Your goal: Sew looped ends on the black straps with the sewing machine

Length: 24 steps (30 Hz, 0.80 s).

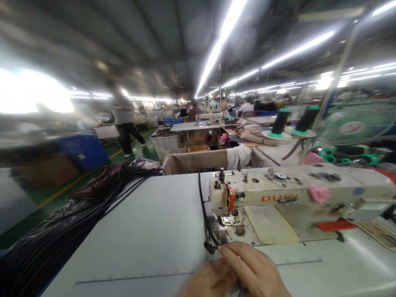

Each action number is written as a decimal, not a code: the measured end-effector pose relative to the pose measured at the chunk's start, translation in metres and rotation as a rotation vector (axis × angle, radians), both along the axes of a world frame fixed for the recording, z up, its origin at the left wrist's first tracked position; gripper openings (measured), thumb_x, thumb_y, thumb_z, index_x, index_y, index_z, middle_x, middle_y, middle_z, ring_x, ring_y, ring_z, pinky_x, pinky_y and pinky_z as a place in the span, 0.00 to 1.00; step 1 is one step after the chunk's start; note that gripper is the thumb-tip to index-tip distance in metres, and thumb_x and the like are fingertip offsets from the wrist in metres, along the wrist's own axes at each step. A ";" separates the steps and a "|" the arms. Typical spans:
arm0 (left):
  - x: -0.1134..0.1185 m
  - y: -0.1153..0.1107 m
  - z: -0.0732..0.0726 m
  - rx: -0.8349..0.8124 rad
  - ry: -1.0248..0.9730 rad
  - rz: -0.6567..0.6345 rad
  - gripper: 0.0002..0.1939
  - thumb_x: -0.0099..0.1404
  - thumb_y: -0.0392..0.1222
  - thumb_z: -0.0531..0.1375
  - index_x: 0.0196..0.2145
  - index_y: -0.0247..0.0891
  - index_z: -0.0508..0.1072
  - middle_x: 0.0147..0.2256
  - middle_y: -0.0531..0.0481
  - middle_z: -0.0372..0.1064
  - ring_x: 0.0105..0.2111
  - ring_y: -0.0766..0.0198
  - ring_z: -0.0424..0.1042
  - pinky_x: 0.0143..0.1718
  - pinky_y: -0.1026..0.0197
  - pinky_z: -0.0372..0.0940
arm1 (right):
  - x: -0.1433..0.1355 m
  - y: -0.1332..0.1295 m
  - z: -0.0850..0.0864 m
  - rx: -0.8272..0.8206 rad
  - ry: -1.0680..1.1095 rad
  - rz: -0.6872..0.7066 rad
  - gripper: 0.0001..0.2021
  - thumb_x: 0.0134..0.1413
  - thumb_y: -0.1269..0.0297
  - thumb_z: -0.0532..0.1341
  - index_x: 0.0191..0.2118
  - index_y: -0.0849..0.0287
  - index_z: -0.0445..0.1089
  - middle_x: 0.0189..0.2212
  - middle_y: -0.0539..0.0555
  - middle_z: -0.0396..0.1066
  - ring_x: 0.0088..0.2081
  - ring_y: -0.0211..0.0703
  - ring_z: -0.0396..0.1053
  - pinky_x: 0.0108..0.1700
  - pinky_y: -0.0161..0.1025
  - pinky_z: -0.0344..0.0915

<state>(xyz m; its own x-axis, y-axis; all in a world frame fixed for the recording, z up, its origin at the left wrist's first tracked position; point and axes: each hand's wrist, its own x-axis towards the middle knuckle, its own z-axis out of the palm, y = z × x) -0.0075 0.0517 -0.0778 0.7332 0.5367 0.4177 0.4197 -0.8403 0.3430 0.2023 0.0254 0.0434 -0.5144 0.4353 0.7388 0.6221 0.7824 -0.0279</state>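
Note:
A thin black strap (201, 189) runs from the far table edge, past the left side of the sewing machine (297, 189), down to my fingers. My right hand (255, 268) is closed, with its fingertips pinching the strap's near end just in front of the needle plate (230, 221). Close against it, my left hand (207, 278) is smeared by motion and its fingers cannot be made out. Whatever lies between the two hands is hidden. At the left table edge hangs a thick bundle of black straps (102, 202).
A ruler line (136, 278) marks the white table (148, 231) near its front. Behind the machine stand black thread cones (279, 123) and a green fan (355, 123). A cloth-lined bin (198, 161) sits beyond the table. A person (123, 119) walks in the left aisle.

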 end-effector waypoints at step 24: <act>-0.015 0.038 0.020 0.068 0.280 0.331 0.43 0.73 0.59 0.55 0.73 0.33 0.45 0.72 0.34 0.48 0.73 0.48 0.47 0.71 0.42 0.54 | 0.012 0.017 -0.033 -0.001 -0.300 -0.069 0.12 0.71 0.72 0.54 0.51 0.64 0.73 0.43 0.60 0.79 0.45 0.45 0.76 0.39 0.39 0.73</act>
